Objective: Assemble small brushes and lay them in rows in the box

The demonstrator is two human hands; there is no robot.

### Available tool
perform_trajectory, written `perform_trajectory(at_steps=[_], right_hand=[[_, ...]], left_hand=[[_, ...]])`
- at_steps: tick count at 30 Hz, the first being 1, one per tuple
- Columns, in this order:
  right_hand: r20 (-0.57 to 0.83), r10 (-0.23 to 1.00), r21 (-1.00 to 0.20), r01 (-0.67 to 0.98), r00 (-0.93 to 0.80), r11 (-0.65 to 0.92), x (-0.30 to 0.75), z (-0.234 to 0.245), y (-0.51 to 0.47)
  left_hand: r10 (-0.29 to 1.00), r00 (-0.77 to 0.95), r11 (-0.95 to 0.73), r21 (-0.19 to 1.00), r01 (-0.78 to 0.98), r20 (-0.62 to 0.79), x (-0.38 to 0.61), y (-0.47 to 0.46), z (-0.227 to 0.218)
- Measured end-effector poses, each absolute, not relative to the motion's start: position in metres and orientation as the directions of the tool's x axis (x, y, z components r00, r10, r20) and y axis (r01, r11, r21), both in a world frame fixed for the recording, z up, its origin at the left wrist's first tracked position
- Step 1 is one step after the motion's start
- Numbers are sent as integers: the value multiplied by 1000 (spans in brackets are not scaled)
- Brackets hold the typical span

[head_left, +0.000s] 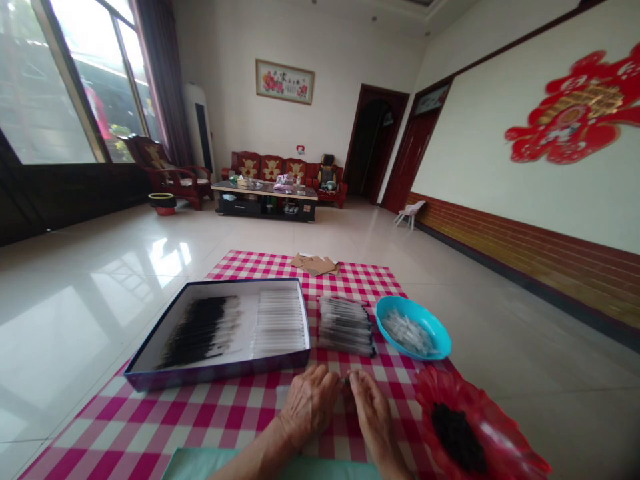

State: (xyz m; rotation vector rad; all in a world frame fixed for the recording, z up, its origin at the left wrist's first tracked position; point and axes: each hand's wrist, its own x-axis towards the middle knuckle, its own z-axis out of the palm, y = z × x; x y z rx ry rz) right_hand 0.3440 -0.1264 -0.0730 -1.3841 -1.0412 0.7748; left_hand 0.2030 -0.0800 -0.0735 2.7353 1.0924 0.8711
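My left hand (310,403) and my right hand (369,410) rest close together on the red-and-white checked cloth (200,413), fingertips meeting and pinched on a small dark item I cannot make out. Just beyond them lies a stack of thin packaged pieces (346,325). A shallow dark-rimmed box (220,370) to the left holds rows of dark-tipped slender pieces and clear ones. A blue bowl (440,333) of small clear pieces sits to the right. A red flower-shaped dish (500,427) with a dark heap is near my right hand.
Folded cardboard scraps (316,265) lie at the cloth's far edge. Shiny tiled floor surrounds the cloth. Far off stand a coffee table (265,199), red wooden sofa (287,168) and armchair (170,175). A small white stool (410,212) is by the right wall.
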Motion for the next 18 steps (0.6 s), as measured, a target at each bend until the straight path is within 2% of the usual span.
perform_trajectory(at_steps=[5, 9, 12, 18], right_hand=[[155, 911, -978, 187, 382, 88, 347, -86, -123], [316, 849, -937, 278, 424, 210, 348, -85, -125], [419, 818, -884, 383, 394, 268, 346, -77, -129], [498, 790, -811, 514, 358, 279, 353, -52, -141]], left_hand=[[657, 598, -745, 277, 606, 460, 203, -79, -74], [663, 591, -741, 294, 603, 460, 203, -79, -74], [662, 591, -744, 311, 591, 461, 202, -79, -74], [655, 590, -751, 320, 578, 472, 201, -77, -75]])
